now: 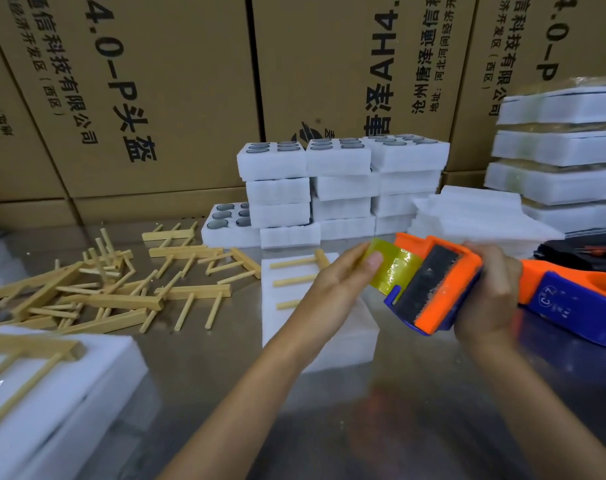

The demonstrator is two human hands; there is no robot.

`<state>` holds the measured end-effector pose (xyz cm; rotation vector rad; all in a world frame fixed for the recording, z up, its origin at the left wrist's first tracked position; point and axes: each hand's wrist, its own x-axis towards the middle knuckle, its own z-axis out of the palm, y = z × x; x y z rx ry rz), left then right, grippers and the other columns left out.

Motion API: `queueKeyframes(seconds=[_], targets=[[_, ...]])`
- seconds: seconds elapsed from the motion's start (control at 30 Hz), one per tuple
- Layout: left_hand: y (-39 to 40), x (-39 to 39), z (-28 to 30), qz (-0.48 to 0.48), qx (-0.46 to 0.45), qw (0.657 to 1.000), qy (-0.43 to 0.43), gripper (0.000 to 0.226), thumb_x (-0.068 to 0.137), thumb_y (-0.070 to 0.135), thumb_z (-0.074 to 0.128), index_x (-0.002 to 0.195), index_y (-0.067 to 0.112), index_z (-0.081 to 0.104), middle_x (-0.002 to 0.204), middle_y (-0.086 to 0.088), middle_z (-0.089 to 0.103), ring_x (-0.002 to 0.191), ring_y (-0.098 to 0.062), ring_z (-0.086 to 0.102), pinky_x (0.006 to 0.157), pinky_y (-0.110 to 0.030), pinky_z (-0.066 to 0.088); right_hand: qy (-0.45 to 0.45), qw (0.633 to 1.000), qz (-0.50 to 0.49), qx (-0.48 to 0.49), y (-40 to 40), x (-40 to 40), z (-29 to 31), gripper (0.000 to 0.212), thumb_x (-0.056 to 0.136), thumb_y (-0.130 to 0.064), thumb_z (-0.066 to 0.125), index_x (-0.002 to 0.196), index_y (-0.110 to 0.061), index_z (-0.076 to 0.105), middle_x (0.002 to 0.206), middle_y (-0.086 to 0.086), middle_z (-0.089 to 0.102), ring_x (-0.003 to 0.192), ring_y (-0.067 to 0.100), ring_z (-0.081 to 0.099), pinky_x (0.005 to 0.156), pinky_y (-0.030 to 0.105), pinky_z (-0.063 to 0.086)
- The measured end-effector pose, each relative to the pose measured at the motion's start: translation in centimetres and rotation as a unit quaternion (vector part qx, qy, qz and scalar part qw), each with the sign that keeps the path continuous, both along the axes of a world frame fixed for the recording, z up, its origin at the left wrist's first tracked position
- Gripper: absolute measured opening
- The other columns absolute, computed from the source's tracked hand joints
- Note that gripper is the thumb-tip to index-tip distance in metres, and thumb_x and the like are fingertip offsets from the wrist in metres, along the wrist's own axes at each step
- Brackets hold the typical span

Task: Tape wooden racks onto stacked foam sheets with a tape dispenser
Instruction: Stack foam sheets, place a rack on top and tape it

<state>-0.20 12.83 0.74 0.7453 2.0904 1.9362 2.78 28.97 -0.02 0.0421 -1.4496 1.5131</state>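
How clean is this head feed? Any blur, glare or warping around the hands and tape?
Head view: right hand and tape dispenser slightly motion-blurred; specular glints on the yellow tape pinched by the left hand; cardboard boxes lean from wide-angle distortion; bottom foreground smeared.

Both forearms and hands (343,289) are bare, without sleeves or gloves.

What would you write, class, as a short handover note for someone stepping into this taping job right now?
Left hand: pinches the free end of the yellow tape.
Right hand: grips the tape dispenser, held in the air.
Wooden rack lies on the foam stack below the hands, no tape on it yet.
Left to do: tape this rack down, then the loose racks on the table.
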Motion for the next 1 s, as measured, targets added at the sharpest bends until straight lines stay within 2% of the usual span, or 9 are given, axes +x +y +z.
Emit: queueKeyframes(seconds=[0.1, 0.17, 0.23, 0.37, 0.43, 0.53, 0.7, 0.9, 1.0], targets=[[0.1, 0.1, -0.8, 0.029, -0.006, 0.997, 0.067, 0.020, 0.100, 0.048, 0.047, 0.101, 0.063, 0.060, 0.105, 0.040, 0.065, 0.115, 0.015, 0.054, 0.119, -0.037, 0.027, -0.005, 1.000, -0.006, -0.022, -0.1, -0.4, -0.3, 0.040, 0.085, -0.016, 0.039, 0.045, -0.016, 0.044, 0.045, -0.004, 0.031, 0.038, -0.003, 0.037, 0.041, 0.009, 0.031], [0.4, 0.6, -0.6, 0.053, -0.005, 0.993, 0.107, 0.021, 0.102, 0.040, 0.049, 0.099, 0.060, 0.054, 0.089, 0.050, 0.059, 0.095, 0.029, 0.052, 0.095, -0.004, 0.038, -0.018, 0.999, -0.002, -0.038, -0.1, -0.7, -0.6, 0.038, 0.080, -0.026, 0.042, 0.045, -0.011, 0.039, 0.044, -0.001, 0.025, 0.037, 0.003, 0.031, 0.037, 0.015, 0.028], [0.7, 0.7, -0.6, 0.080, -0.008, 0.987, 0.142, 0.020, 0.101, 0.038, 0.050, 0.109, 0.055, 0.053, 0.081, 0.054, 0.055, 0.089, 0.033, 0.049, 0.075, 0.006, 0.035, -0.020, 0.998, 0.009, -0.062, -0.2, -1.0, -0.9, 0.039, 0.073, -0.034, 0.043, 0.037, -0.022, 0.033, 0.040, -0.009, 0.025, 0.037, 0.004, 0.026, 0.036, 0.017, 0.025], [0.8, 0.8, -1.1, 0.126, -0.011, 0.980, 0.155, 0.040, 0.098, 0.042, 0.055, 0.135, 0.027, 0.059, 0.084, 0.052, 0.056, 0.094, 0.030, 0.052, 0.075, 0.005, 0.037, -0.025, 0.996, 0.005, -0.080, 0.1, -1.5, -1.4, 0.040, 0.072, -0.036, 0.043, 0.034, -0.027, 0.037, 0.040, -0.013, 0.032, 0.042, 0.003, 0.035, 0.041, 0.019, 0.031], [1.0, 0.8, -1.1, 0.151, -0.020, 0.974, 0.170, 0.037, 0.097, 0.040, 0.057, 0.130, 0.026, 0.064, 0.098, 0.038, 0.065, 0.089, 0.019, 0.059, 0.075, 0.000, 0.043, -0.043, 0.997, -0.006, -0.071, 0.6, -1.8, -1.7, 0.042, 0.077, -0.032, 0.044, 0.035, -0.026, 0.039, 0.041, -0.013, 0.034, 0.044, 0.005, 0.036, 0.043, 0.021, 0.030], [1.4, 0.4, -1.2, 0.156, -0.016, 0.975, 0.160, 0.027, 0.098, 0.025, 0.059, 0.124, 0.023, 0.069, 0.117, 0.014, 0.071, 0.102, 0.008, 0.063, 0.094, -0.017, 0.050, -0.068, 0.996, -0.035, -0.040, 1.3, -2.2, -2.1, 0.046, 0.083, -0.025, 0.042, 0.037, -0.025, 0.039, 0.038, -0.014, 0.030, 0.040, 0.002, 0.029, 0.041, 0.024, 0.024], [1.8, -0.4, -1.2, 0.088, -0.045, 0.984, 0.146, 0.045, 0.094, -0.009, 0.043, 0.109, 0.019, 0.076, 0.111, 0.012, 0.074, 0.110, 0.000, 0.064, 0.098, -0.025, 0.051, -0.126, 0.986, -0.108, -0.005, 3.3, -2.9, -2.6, 0.044, 0.081, -0.030, 0.038, 0.038, -0.022, 0.033, 0.036, -0.008, 0.027, 0.039, 0.007, 0.025, 0.043, 0.031, 0.020], [1.9, -2.1, -1.2, 0.118, -0.064, 0.984, 0.116, 0.048, 0.092, -0.010, 0.039, 0.100, 0.027, 0.070, 0.102, 0.012, 0.072, 0.095, -0.003, 0.068, 0.094, -0.031, 0.054, -0.178, 0.952, -0.228, 0.099, 5.8, -3.4, -3.6, 0.049, 0.085, -0.031, 0.032, 0.045, -0.004, 0.038, 0.043, 0.007, 0.039, 0.047, 0.019, 0.036, 0.051, 0.039, 0.024], [1.8, -2.7, -1.2, 0.142, -0.058, 0.980, 0.125, 0.050, 0.091, -0.009, 0.040, 0.095, 0.031, 0.068, 0.100, 0.012, 0.072, 0.092, -0.003, 0.068, 0.082, -0.026, 0.053, -0.157, 0.910, -0.299, 0.241, 6.8, -4.0, -4.1, 0.050, 0.094, -0.023, 0.037, 0.045, -0.015, 0.029, 0.044, -0.002, 0.038, 0.052, 0.020, 0.034, 0.060, 0.033, 0.020]])
